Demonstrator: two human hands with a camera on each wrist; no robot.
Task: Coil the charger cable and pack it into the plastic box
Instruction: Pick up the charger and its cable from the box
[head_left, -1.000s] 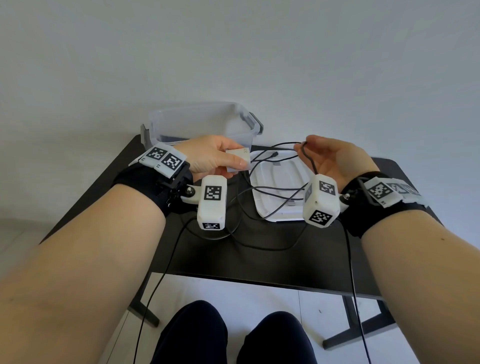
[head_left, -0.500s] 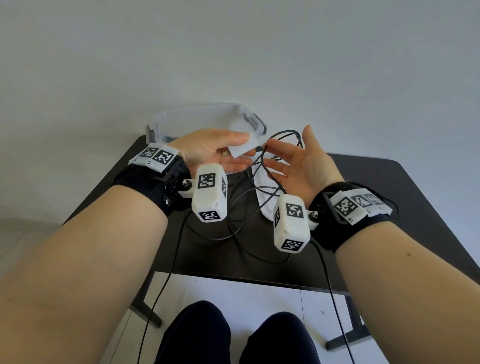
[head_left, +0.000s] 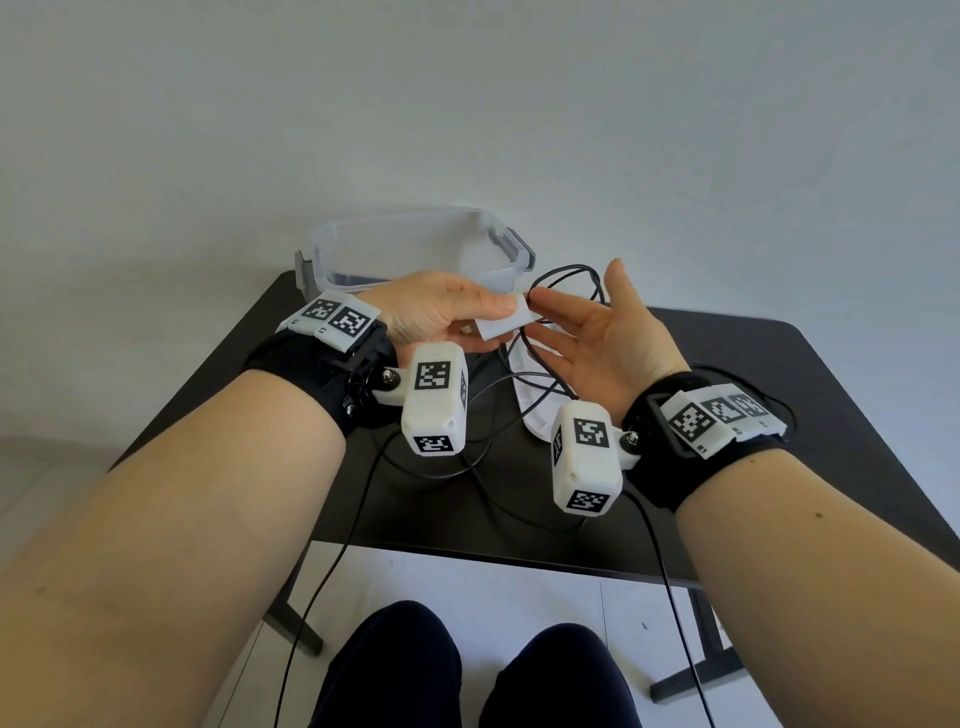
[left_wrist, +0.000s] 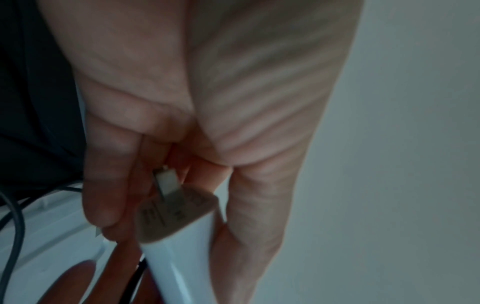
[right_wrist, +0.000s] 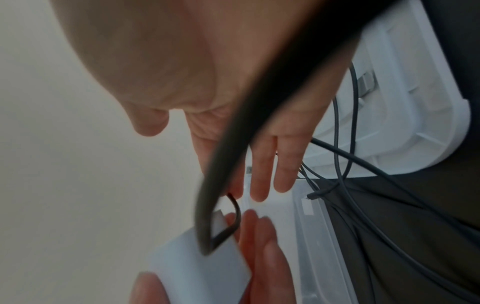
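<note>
While hands (head_left: 441, 317) meet, black table (head_left: 810, 395) fronts seemingly plain wall (head_left: 467, 104)

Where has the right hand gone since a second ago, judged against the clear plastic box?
Yes: the right hand has swung left toward the clear plastic box, meeting the white charger block.

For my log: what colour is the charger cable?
Black, against the white charger plug; the cable shows best in the head view.

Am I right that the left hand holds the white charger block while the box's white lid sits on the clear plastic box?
Not quite: the white lid lies on the black table, beside the clear plastic box, as the head view shows. The left hand does hold the white charger block.
</note>
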